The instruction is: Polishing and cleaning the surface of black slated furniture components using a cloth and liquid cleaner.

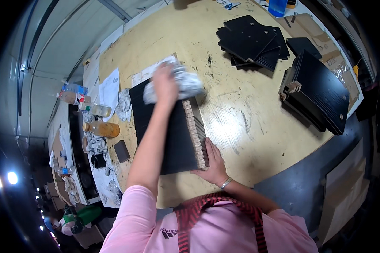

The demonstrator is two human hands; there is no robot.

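In front of me lies a stack of black boards [173, 143], its raw brown edges showing along the right side. My left hand [166, 82] presses a crumpled white cloth [190, 85] on the far end of the top board. Motion blurs that hand and the cloth, so single fingers cannot be made out. At the near right corner my right hand [214, 166] grips the stack, fingers along its side and thumb by the front edge. A printed white sheet [142, 76] partly shows at the far end of the stack.
Fanned black panels [251, 40] lie at the far right of the table [240, 101]. Nearer, another black stack [318, 92] stands close to the edge. Several bottles, including one with amber liquid [102, 129], line the left side beside rags [124, 105] and a dark block [122, 151].
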